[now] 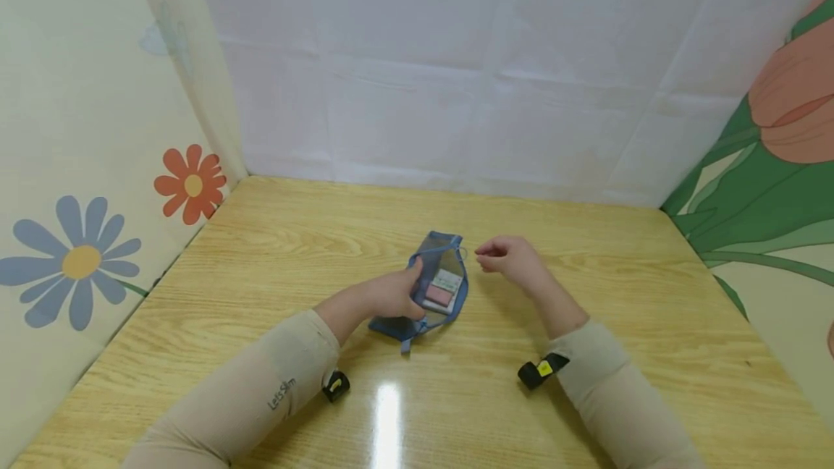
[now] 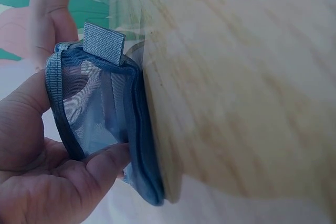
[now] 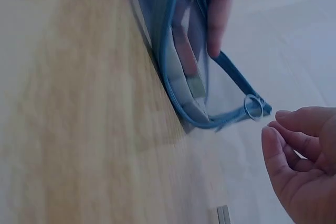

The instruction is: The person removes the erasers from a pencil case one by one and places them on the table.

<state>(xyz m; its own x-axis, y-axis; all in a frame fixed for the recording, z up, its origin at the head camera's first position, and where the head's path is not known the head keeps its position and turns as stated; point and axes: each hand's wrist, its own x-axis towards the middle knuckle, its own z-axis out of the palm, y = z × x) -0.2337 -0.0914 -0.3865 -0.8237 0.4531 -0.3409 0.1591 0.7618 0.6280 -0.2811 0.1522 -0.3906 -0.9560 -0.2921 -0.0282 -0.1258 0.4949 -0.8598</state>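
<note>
A blue mesh zipper pouch (image 1: pixel 423 246) stands on the table with its mouth open toward the right. My left hand (image 1: pixel 393 295) grips it from the left, thumb and fingers spread across its sides; in the left wrist view the hand (image 2: pixel 63 182) holds the mesh near its trim. Inside lie a pink block (image 1: pixel 439 295) and a white-and-green one (image 1: pixel 447 280), like erasers, on something white. A ring (image 3: pixel 253 107) hangs at the upper corner of the zipper. Just right of that ring, my right hand (image 1: pixel 511 260) has thumb and fingers loosely bent, nothing visible between them.
The pouch is near the middle of a wood-grain table (image 1: pixel 313 230). A white cloth wall (image 1: pixel 417 93) rises along the back edge, and flower-printed cloths stand at left and right. Both forearms wear light sleeves with black straps (image 1: pixel 536 375) at the wrists.
</note>
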